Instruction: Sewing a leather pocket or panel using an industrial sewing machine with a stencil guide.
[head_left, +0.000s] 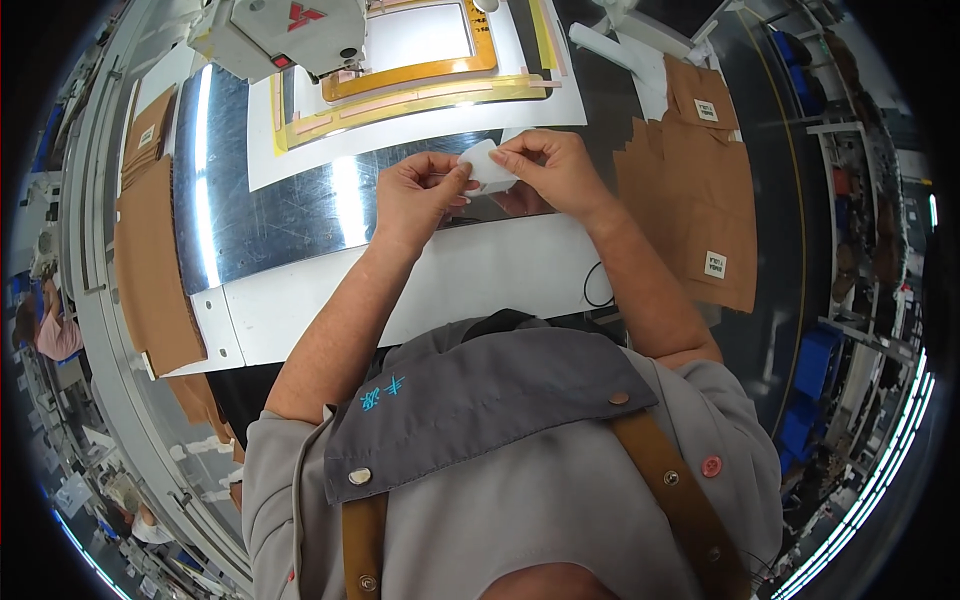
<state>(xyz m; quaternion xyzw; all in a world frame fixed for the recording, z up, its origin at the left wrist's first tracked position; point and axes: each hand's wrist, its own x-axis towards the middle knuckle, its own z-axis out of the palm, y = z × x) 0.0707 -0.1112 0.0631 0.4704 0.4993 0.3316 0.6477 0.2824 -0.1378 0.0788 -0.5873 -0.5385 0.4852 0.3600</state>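
Note:
Above the front part of a shiny metal plate (290, 205), I hold a small white squarish piece (483, 163), thin like paper or cloth. My left hand (412, 195) pinches its left side between thumb and fingertips. At its upper right edge, my right hand (562, 172) grips it with the thumb and a bent forefinger. I cannot make out whether it is one layer or several. Just beyond my hands, a yellow-edged clamp frame (410, 82) lies over a white sheet (262, 172).
A white machine head (285, 32) overhangs the plate at the far left. Brown fabric pieces with small white labels (680, 190) lie on the right, and more brown fabric (150, 260) is stacked on the left. A black cable (590, 290) loops at the table's front.

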